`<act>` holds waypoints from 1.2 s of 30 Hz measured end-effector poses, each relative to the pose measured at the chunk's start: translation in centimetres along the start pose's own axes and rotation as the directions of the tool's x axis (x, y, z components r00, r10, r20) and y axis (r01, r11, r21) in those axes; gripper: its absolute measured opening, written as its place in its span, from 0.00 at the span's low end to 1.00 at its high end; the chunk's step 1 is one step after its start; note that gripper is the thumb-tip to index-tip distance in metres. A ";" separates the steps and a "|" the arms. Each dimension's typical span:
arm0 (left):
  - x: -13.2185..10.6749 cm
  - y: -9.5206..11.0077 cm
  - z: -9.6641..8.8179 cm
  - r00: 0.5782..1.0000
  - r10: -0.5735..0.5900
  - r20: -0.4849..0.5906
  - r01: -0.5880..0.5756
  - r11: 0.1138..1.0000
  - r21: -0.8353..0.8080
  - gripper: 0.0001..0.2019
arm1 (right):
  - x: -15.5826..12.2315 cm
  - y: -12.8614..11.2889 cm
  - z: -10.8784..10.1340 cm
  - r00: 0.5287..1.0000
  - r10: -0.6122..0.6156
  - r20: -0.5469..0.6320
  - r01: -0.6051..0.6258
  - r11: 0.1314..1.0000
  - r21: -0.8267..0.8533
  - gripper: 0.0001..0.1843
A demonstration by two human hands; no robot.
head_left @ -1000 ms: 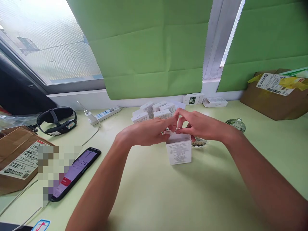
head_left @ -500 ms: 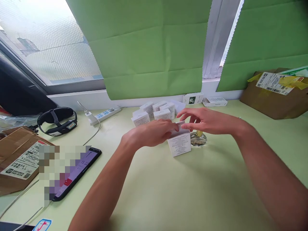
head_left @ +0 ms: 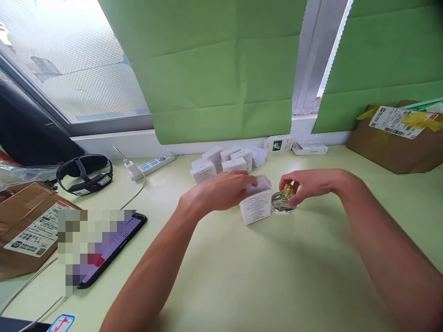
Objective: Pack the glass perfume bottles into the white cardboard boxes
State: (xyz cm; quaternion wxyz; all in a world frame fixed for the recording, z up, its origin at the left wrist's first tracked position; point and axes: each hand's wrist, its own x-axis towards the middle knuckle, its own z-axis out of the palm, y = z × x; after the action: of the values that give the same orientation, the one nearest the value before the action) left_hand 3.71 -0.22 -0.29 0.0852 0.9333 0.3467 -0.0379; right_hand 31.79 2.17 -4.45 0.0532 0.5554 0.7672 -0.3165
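Note:
A small white printed box (head_left: 256, 205) stands upright on the table with its top open. My left hand (head_left: 224, 188) holds it at its left side, fingers closed on the upper edge. Just right of the box sits a round clear glass perfume bottle (head_left: 281, 205) with a gold cap (head_left: 287, 190). The fingers and thumb of my right hand (head_left: 306, 184) close around the gold cap; part of the grip is hidden behind the bottle. The bottle's base is on the table.
Several white boxes (head_left: 204, 172) cluster behind my left hand. Two white packages stand by the wall, one a flat box (head_left: 309, 147). A power strip (head_left: 155, 165), headset (head_left: 85, 175), phone (head_left: 114, 251) and cardboard box (head_left: 34, 226) lie left. Another cardboard box (head_left: 394, 145) is back right.
My right hand has left the box's top and moved right and down to the perfume bottle's gold cap. The box's opening now shows. My left hand stays on the box.

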 end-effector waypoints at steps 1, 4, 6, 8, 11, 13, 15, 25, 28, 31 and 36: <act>0.1 0.1 0.1 1.000 -0.016 0.005 0.016 1.000 0.000 0.18 | 0.5 0.0 0.2 1.000 -0.003 0.015 0.003 1.000 -0.015 0.28; 0.2 0.4 0.2 0.999 -0.033 0.022 0.033 0.999 0.004 0.19 | 1.2 -0.1 0.5 0.998 -0.051 0.027 0.052 0.998 -0.026 0.20; 0.2 0.4 0.2 0.999 -0.022 0.026 0.022 1.000 -0.005 0.18 | 1.1 -0.1 0.4 0.996 -0.091 0.018 0.092 0.996 -0.022 0.17; 0.2 0.3 0.2 0.999 -0.008 0.031 0.009 1.000 -0.020 0.18 | 0.5 -0.2 0.1 0.992 -0.127 0.015 0.127 0.992 -0.015 0.17; 0.2 0.0 0.1 0.999 0.013 0.043 -0.011 0.999 -0.044 0.19 | -1.2 -0.5 -0.8 0.982 -0.188 -0.026 0.188 0.982 0.003 0.17; 0.3 -0.3 0.1 0.998 0.033 0.044 -0.031 0.998 -0.062 0.20 | -2.8 -0.8 -1.6 0.971 -0.217 -0.103 0.219 0.976 0.012 0.17; 0.3 -0.5 0.1 0.997 0.061 0.042 -0.057 0.995 -0.083 0.20 | -4.4 -1.3 -2.2 0.952 -0.234 -0.196 0.242 0.970 0.020 0.17; 0.5 -0.1 0.0 0.997 0.074 0.020 -0.071 0.987 -0.142 0.10 | -6.0 -5.8 -1.5 0.777 -0.480 -0.408 0.524 0.852 -0.004 0.16; 0.5 -0.1 -0.2 0.994 0.109 0.019 -0.103 0.972 -0.211 0.09 | -5.6 -6.2 -1.4 0.775 -0.502 -0.385 0.535 0.844 -0.024 0.16; 0.6 0.0 -0.4 0.991 0.131 0.020 -0.122 0.962 -0.244 0.09 | -5.2 -6.4 -1.3 0.785 -0.515 -0.343 0.543 0.839 -0.017 0.15; 0.6 0.0 -0.4 0.993 0.114 0.033 -0.103 0.967 -0.232 0.10 | -4.7 -6.5 -1.1 0.788 -0.527 -0.319 0.542 0.839 -0.046 0.14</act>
State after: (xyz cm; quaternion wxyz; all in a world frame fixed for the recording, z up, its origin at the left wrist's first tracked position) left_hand 4.21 0.26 -0.02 0.2026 0.9336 0.2950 -0.0140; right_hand 28.05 -2.27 1.21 -0.1764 0.3606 0.8831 -0.2428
